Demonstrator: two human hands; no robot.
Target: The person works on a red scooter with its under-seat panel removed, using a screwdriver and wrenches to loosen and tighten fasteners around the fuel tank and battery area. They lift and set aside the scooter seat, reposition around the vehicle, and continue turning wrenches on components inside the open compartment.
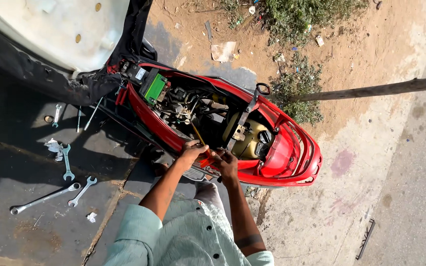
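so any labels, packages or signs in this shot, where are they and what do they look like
Label: small white rectangle on the black box beside the green battery, at the front of the open red scooter.
Litter: flat pale wrapper or paper on the sand beyond the scooter.

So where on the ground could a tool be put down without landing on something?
Bare pavement lies right of the red scooter, toward the black bar. Left is crowded: wrenches and paper scraps lie scattered.

Both hands on screwdriver point(202, 143) in red scooter point(292, 157)
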